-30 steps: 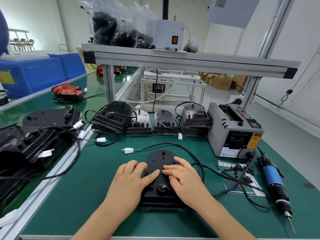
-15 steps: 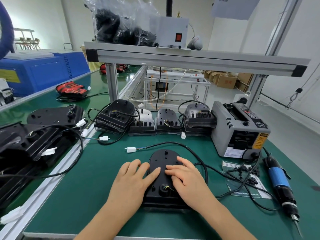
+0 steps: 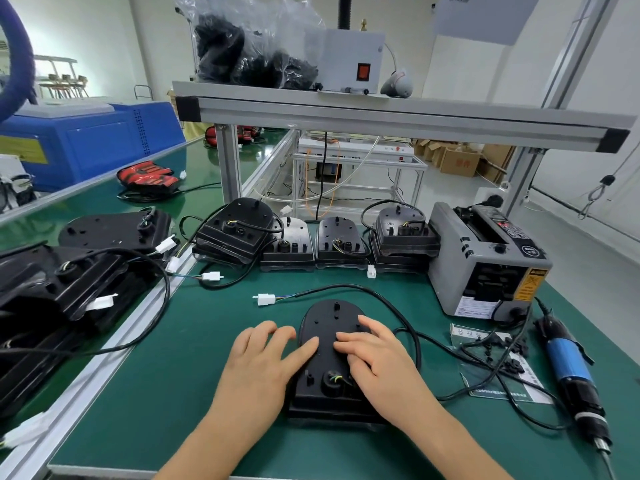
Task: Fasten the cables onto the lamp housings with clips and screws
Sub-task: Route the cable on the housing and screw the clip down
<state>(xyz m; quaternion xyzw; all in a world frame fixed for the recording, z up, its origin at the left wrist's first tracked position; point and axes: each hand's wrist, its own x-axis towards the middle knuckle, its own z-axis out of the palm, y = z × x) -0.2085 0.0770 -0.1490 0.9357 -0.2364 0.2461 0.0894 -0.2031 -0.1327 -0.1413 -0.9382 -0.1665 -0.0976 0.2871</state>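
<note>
A black lamp housing (image 3: 329, 327) lies back-up on the green mat in front of me. My left hand (image 3: 266, 365) rests on its left side, thumb stretched across the back. My right hand (image 3: 377, 358) lies on its right side, fingertips pressing near the middle. A black cable (image 3: 381, 299) loops from the housing round to a white connector (image 3: 265, 299). Small black clips and screws (image 3: 509, 355) lie on a paper sheet to the right. A blue electric screwdriver (image 3: 571, 372) lies at the far right.
A row of several black housings (image 3: 343, 240) stands at the back of the mat. A grey tape dispenser (image 3: 485, 261) sits at the back right. More housings (image 3: 69, 271) are piled on the left bench. An aluminium shelf (image 3: 381, 112) spans overhead.
Both hands stay on the housing; the right fingertips have shifted slightly on its back. The camera has moved a little closer and lower.
</note>
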